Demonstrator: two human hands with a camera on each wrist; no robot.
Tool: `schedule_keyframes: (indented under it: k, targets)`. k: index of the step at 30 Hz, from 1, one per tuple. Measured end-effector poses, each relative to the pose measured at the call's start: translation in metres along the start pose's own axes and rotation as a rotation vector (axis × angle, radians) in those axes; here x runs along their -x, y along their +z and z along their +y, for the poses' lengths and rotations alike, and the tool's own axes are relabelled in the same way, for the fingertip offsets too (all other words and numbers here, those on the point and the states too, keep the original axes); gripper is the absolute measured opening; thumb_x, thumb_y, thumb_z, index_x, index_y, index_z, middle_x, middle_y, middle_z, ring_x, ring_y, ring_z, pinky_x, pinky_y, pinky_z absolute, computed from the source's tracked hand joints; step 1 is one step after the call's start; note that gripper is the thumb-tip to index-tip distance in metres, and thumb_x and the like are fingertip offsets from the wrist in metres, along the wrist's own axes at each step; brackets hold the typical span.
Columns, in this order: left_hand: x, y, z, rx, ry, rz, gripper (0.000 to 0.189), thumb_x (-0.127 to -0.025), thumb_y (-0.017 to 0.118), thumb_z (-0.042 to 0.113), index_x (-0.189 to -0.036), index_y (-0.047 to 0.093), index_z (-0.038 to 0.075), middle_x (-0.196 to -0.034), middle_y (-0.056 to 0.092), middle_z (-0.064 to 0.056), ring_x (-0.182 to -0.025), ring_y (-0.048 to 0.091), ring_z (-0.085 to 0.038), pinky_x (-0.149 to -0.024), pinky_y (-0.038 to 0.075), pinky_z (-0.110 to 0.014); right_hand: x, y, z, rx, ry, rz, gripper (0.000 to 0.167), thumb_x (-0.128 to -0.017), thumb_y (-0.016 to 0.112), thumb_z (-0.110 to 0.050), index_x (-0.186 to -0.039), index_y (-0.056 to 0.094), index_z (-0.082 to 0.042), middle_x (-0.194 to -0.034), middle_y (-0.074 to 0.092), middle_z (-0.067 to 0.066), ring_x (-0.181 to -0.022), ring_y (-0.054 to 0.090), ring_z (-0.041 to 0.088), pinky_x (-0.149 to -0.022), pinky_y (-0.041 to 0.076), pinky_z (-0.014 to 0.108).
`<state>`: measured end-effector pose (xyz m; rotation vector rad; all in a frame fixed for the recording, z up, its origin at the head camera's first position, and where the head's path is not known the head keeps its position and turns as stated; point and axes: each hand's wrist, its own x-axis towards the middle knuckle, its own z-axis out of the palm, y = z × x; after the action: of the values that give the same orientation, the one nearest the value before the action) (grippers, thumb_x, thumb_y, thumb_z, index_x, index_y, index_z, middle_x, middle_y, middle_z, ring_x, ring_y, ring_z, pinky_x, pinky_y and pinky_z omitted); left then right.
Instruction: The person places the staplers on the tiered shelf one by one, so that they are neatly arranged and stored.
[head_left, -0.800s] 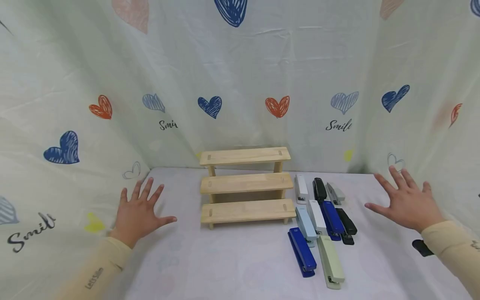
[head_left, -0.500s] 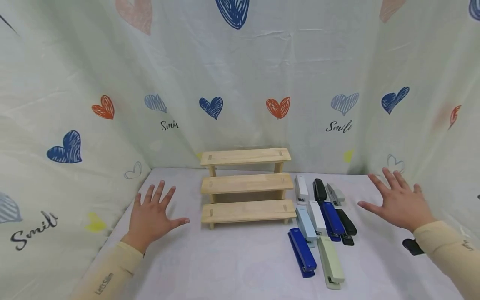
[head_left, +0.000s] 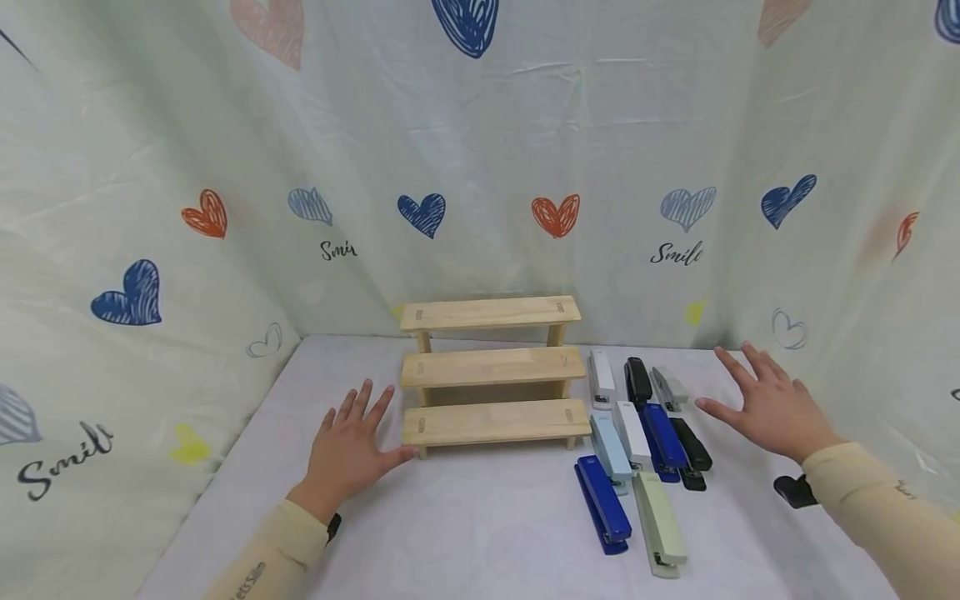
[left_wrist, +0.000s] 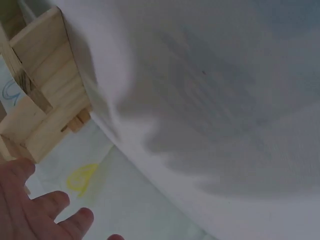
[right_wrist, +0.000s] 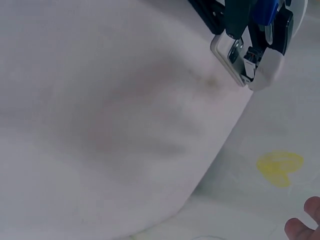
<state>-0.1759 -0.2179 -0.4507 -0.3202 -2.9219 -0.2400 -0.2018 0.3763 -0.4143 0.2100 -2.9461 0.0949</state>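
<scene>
My left hand (head_left: 352,454) hovers with fingers spread at the left end of a three-step wooden stand (head_left: 495,422), its thumb tip close to the lowest step. Nothing is in it. On the right, my right hand (head_left: 776,408) is held up, fingers apart and holding nothing, beside a group of staplers. Nearest to it are a grey-white stapler (head_left: 670,388) and a black stapler (head_left: 692,444). Closer to the front lie a dark blue stapler (head_left: 603,504) and a pale green stapler (head_left: 660,521). In the left wrist view the stand (left_wrist: 50,60) appears beyond the fingers (left_wrist: 52,202).
Also in the group are a light blue stapler (head_left: 612,448), a white stapler (head_left: 633,432), another blue stapler (head_left: 665,437), and a black stapler (head_left: 639,380) behind. A white cloth covers the table (head_left: 450,533). A curtain printed with hearts (head_left: 480,150) encloses the back and sides.
My left hand has moved right and slightly down toward the stand. My right hand has moved left toward the staplers. The stand and staplers stay in place.
</scene>
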Motion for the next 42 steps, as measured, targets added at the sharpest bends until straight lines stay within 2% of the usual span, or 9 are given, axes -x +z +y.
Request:
schedule_keyframes:
  k: [6,11,15,19,22,27,33,38,42]
  targets:
    - [0.0,0.007,0.016,0.098,0.023,-0.008,0.102,-0.081,0.059,0.078,-0.157,0.035,0.015,-0.158,0.029,-0.022,-0.141,0.032,-0.046,-0.106,0.031,-0.065,-0.003,0.005,-0.006,-0.153,0.03,-0.109,0.096,-0.094,0.055,-0.064,-0.16,0.011,-0.009,-0.153,0.015,0.04,-0.129,0.025,0.065,-0.092,0.027,0.079]
    - [0.001,0.011,0.025,0.156,0.04,-0.029,0.1,-0.083,0.057,0.076,-0.158,0.032,0.015,-0.154,0.036,-0.024,-0.136,0.039,-0.046,-0.103,0.036,-0.063,-0.002,0.007,-0.013,-0.275,0.075,-0.187,0.093,-0.097,0.052,-0.061,-0.16,0.01,-0.009,-0.148,0.019,0.042,-0.124,0.033,0.065,-0.088,0.036,0.078]
    - [0.002,0.016,0.029,0.143,0.024,-0.012,0.101,-0.084,0.055,0.078,-0.157,0.033,0.013,-0.147,0.045,-0.024,-0.128,0.049,-0.045,-0.095,0.046,-0.058,0.003,0.011,-0.018,-0.384,0.085,-0.233,0.091,-0.098,0.051,-0.06,-0.159,0.011,-0.006,-0.142,0.029,0.041,-0.119,0.044,0.06,-0.083,0.046,0.07]
    - [0.003,0.02,0.031,0.137,0.003,0.019,0.1,-0.083,0.056,0.078,-0.154,0.038,0.01,-0.138,0.055,-0.022,-0.12,0.056,-0.042,-0.087,0.051,-0.055,0.012,0.016,-0.018,-0.497,0.085,-0.28,0.086,-0.1,0.053,-0.054,-0.159,0.013,-0.005,-0.134,0.042,0.038,-0.111,0.054,0.053,-0.078,0.055,0.057]
    - [0.003,0.023,0.032,0.165,-0.009,-0.005,0.098,-0.084,0.055,0.077,-0.153,0.04,0.009,-0.135,0.058,-0.022,-0.118,0.058,-0.04,-0.088,0.051,-0.055,0.019,0.018,-0.017,-0.554,0.106,-0.336,0.084,-0.101,0.054,-0.05,-0.159,0.012,-0.007,-0.129,0.046,0.037,-0.102,0.06,0.046,-0.075,0.058,0.05]
    - [0.004,0.023,0.034,0.22,-0.009,-0.067,0.094,-0.087,0.055,0.074,-0.153,0.041,0.008,-0.137,0.056,-0.021,-0.119,0.057,-0.041,-0.09,0.05,-0.056,0.028,0.022,-0.016,-0.63,0.134,-0.41,0.083,-0.101,0.057,-0.044,-0.16,0.011,-0.009,-0.124,0.052,0.033,-0.097,0.063,0.036,-0.075,0.058,0.047]
    - [0.003,0.025,0.034,0.247,-0.013,-0.084,0.086,-0.092,0.055,0.068,-0.151,0.043,0.008,-0.141,0.051,-0.025,-0.121,0.055,-0.043,-0.09,0.05,-0.055,0.033,0.026,-0.017,-0.752,0.133,-0.457,0.08,-0.101,0.061,-0.035,-0.16,0.012,-0.01,-0.123,0.053,0.031,-0.096,0.063,0.031,-0.074,0.059,0.046]
    - [0.003,0.027,0.032,0.304,0.012,-0.035,0.072,-0.094,0.064,0.053,-0.147,0.05,0.007,-0.153,0.04,-0.021,-0.123,0.055,-0.041,-0.09,0.05,-0.054,0.036,0.029,-0.018,-0.814,0.147,-0.5,0.079,-0.099,0.064,-0.03,-0.159,0.016,-0.009,-0.123,0.053,0.03,-0.096,0.064,0.03,-0.074,0.059,0.046]
    - [0.003,0.026,0.031,0.328,0.08,0.032,0.059,-0.094,0.071,0.035,-0.14,0.057,0.002,-0.15,0.046,-0.016,-0.128,0.051,-0.039,-0.096,0.047,-0.054,0.037,0.032,-0.019,-0.835,0.165,-0.515,0.078,-0.098,0.066,-0.028,-0.159,0.02,-0.009,-0.123,0.053,0.028,-0.096,0.065,0.029,-0.075,0.059,0.045]
